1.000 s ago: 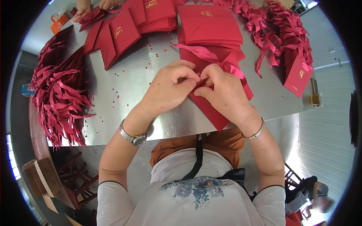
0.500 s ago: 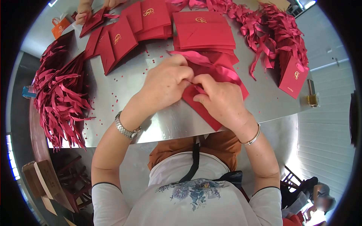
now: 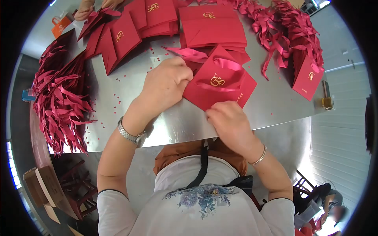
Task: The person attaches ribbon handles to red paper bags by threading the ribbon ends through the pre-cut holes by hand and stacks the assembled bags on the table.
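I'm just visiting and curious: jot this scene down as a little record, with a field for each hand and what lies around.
Surface: shiny metal table, small red dots scattered on it
In front: red bag, gold logo facing up, pink ribbon handles
Left hand: closed on the bag's left edge
Right hand: fingers at the bag's near side; grip hidden
Beyond: stacked red bags
Table's left: ribboned bunch
Table's right: ribboned bags
Top left: another person's hands
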{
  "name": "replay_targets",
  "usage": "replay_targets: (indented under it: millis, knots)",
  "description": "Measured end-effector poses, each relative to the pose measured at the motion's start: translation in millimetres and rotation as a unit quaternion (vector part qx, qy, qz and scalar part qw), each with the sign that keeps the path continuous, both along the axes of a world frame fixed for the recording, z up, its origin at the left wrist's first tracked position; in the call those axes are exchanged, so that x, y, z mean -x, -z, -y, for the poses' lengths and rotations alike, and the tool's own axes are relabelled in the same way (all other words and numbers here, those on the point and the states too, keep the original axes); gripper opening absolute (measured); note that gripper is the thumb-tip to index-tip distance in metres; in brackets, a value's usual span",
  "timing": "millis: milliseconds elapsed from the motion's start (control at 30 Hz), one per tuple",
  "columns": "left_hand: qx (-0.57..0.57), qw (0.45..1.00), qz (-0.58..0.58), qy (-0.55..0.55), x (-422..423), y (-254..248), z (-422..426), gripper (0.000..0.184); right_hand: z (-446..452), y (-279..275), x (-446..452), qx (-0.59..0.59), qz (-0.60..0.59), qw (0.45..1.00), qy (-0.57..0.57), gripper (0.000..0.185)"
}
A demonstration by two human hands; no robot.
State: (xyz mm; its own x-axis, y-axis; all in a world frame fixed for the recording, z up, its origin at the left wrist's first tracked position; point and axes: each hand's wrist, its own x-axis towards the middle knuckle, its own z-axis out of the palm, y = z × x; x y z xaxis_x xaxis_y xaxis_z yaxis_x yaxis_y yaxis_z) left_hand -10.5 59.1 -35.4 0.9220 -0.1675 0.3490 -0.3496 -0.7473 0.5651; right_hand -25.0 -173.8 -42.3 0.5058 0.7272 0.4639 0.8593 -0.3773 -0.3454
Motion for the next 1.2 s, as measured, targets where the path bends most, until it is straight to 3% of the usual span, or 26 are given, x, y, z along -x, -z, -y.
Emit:
replay_targets:
  millis: [33, 100, 233, 433, 500, 633, 867, 1067, 1200]
  knots:
    - [-0.001, 1.000, -0.003, 0.000, -2, 1, -4, 0.006, 1, 3, -1, -0.023, -0.069, 0.997, 0.017, 0.027]
    - [-0.009, 0.996, 0.013, -0.090, -7, 2, -23, 0.004, 1, 3, 1, -0.014, -0.076, 0.997, 0.015, 0.029]
    - [-0.050, 0.972, -0.077, -0.215, -14, -2, -52, 0.009, 2, 2, 0, -0.023, -0.082, 0.996, 0.013, 0.027]
    - [-0.006, 0.946, -0.014, -0.323, -12, -2, -38, 0.017, 2, 6, 1, -0.034, -0.071, 0.997, 0.015, 0.026]
    - [-0.009, 0.964, 0.114, -0.239, -12, -5, -27, 0.018, 1, 6, 1, -0.035, -0.066, 0.997, 0.017, 0.026]
    - [-0.034, 0.991, 0.087, -0.096, -29, -3, 3, 0.016, 1, 5, 1, -0.034, -0.068, 0.997, 0.014, 0.027]
    - [0.018, 0.995, 0.041, -0.089, -46, 4, -1, 0.012, 1, 5, 1, -0.043, -0.071, 0.996, 0.019, 0.027]
    - [0.040, 0.980, 0.063, -0.183, -65, 24, -19, 0.010, 0, 4, 0, -0.031, -0.078, 0.996, 0.020, 0.027]
    - [0.096, 0.964, -0.014, -0.245, -65, 16, -32, 0.014, -1, 2, -1, -0.022, -0.066, 0.997, 0.012, 0.023]
